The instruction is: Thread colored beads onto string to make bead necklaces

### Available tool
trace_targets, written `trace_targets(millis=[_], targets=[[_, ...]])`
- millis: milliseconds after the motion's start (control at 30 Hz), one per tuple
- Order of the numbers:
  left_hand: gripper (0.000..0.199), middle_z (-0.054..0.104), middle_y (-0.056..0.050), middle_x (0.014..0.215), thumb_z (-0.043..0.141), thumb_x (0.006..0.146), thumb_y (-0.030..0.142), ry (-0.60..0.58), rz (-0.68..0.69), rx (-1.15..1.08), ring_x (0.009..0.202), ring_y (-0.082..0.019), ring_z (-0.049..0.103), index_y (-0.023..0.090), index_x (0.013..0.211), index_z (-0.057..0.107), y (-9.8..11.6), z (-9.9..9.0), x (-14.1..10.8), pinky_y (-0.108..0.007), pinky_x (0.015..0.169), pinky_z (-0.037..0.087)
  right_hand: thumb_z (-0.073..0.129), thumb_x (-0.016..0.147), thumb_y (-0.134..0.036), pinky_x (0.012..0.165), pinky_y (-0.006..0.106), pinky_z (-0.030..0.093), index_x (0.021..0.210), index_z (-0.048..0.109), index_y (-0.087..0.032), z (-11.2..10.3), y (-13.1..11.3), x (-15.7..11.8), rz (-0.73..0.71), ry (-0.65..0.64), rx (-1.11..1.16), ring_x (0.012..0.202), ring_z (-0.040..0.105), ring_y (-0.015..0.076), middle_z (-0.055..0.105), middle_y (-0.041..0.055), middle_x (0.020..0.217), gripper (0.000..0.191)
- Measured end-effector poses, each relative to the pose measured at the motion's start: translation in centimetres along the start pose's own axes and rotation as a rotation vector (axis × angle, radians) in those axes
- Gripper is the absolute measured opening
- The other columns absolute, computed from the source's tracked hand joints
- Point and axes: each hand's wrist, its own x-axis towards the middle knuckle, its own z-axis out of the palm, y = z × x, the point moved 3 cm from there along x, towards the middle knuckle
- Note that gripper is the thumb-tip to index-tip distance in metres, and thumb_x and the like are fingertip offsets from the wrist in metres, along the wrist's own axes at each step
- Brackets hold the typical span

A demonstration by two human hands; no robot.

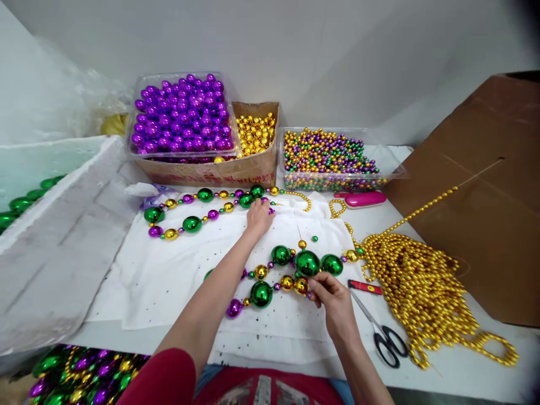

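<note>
At the back of the white cloth (143, 281), my left hand (259, 218) reaches out with its fingers curled on the far bead necklace (192, 224), beside a purple bead. That necklace lies in a loop of green, gold and purple beads. Closer to me, my right hand (334, 298) pinches the near bead necklace (261, 293) by a small bead beside a gold one. Large green beads (307, 263) cluster just above these fingers. A thin needle-like wire rises from a gold bead (302, 244); a loose small green bead (314, 238) lies beside it. My left forearm hides part of the near necklace.
Scissors (382, 334), a red cutter (365, 287) and a heap of gold bead strings (417, 281) lie right. Behind stand a tub of purple beads (181, 115), a carton of gold beads (255, 135), a mixed-bead tray (333, 157) and a pink tool (365, 199). A brown carton (476, 197) borders the right.
</note>
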Motion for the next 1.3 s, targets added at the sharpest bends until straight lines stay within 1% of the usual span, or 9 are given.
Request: trace_targets(millis=[33,100,200,267,300,467,633,933,1300], targets=[[0.028,0.056,-0.009,0.111,0.071,0.056,-0.003,0.017,-0.013,-0.019,0.129,-0.029,0.031,0.019,0.07,0.059,-0.3,0.0,0.4,-0.029,0.095,0.035,0.073,0.069,-0.034,0.044,0.022,0.029,0.069,0.061,-0.019,0.0,0.0,-0.1,0.001,-0.003,0.0,0.049,0.043,0.0103,0.053,-0.0028,0.052,0.02],[0.028,0.058,-0.009,0.104,0.072,0.055,-0.003,0.02,-0.059,-0.078,0.121,-0.028,0.04,0.018,0.066,0.056,-0.7,0.1,0.8,-0.029,0.091,0.039,0.073,0.069,-0.035,0.044,0.022,0.029,0.07,0.062,-0.018,0.0,0.1,-0.3,0.0,-0.008,-0.007,0.049,0.044,0.0103,0.054,-0.0025,0.055,0.02],[0.016,0.061,-0.006,0.087,0.072,0.067,0.012,-0.033,-0.17,-0.226,0.093,-0.021,0.058,0.017,0.072,0.057,-0.9,0.1,0.0,-0.029,0.079,0.046,0.072,0.07,-0.037,0.045,0.023,0.029,0.071,0.063,-0.018,-0.2,0.2,-0.5,0.007,-0.009,-0.052,0.049,0.044,0.01,0.054,-0.0026,0.055,0.021],[0.009,0.062,-0.007,0.082,0.066,0.077,0.021,-0.095,-0.244,-0.355,0.078,-0.017,0.061,0.015,0.077,0.059,-0.6,-0.1,-1.1,-0.03,0.074,0.049,0.072,0.07,-0.038,0.045,0.023,0.029,0.072,0.063,-0.018,-0.2,0.2,-0.5,0.013,-0.015,-0.085,0.048,0.044,0.01,0.053,-0.0029,0.055,0.022],[0.01,0.064,-0.008,0.082,0.063,0.08,0.023,-0.126,-0.273,-0.421,0.075,-0.016,0.061,0.014,0.079,0.06,-0.4,-0.2,-1.7,-0.031,0.074,0.05,0.072,0.07,-0.038,0.045,0.023,0.028,0.072,0.063,-0.018,-0.1,0.3,-0.4,0.013,-0.022,-0.096,0.048,0.044,0.01,0.053,-0.0029,0.055,0.022],[0.016,0.068,-0.014,0.087,0.055,0.087,0.024,-0.211,-0.356,-0.675,0.081,-0.018,0.065,0.01,0.082,0.063,0.2,-0.4,-4.2,-0.034,0.082,0.053,0.07,0.071,-0.038,0.046,0.023,0.028,0.075,0.063,-0.018,0.3,0.4,-0.6,0.011,-0.046,-0.144,0.05,0.044,0.0106,0.051,-0.0032,0.055,0.022],[0.021,0.07,-0.016,0.091,0.05,0.09,0.023,-0.269,-0.447,-0.908,0.087,-0.021,0.067,0.008,0.085,0.065,0.2,-0.1,-5.0,-0.035,0.088,0.051,0.07,0.071,-0.039,0.046,0.022,0.029,0.075,0.063,-0.017,0.3,0.4,-1.1,-0.006,-0.037,-0.149,0.049,0.044,0.0097,0.051,-0.0031,0.057,0.023],[0.024,0.07,-0.017,0.092,0.044,0.092,0.019,-0.292,-0.439,-0.963,0.093,-0.022,0.067,0.008,0.088,0.064,0.0,0.3,-6.0,-0.04,0.101,0.042,0.071,0.07,-0.04,0.045,0.021,0.029,0.075,0.063,-0.017,0.4,0.2,-1.1,0.003,-0.022,-0.16,0.049,0.045,0.009,0.053,-0.0028,0.059,0.025],[0.028,0.07,-0.017,0.093,0.042,0.094,0.023,-0.315,-0.417,-0.964,0.092,-0.022,0.067,0.007,0.09,0.065,0.0,0.3,-6.1,-0.039,0.098,0.045,0.071,0.069,-0.04,0.045,0.022,0.029,0.076,0.063,-0.017,0.4,0.2,-1.4,0.013,-0.02,-0.162,0.049,0.044,0.0092,0.053,-0.0029,0.059,0.025]])
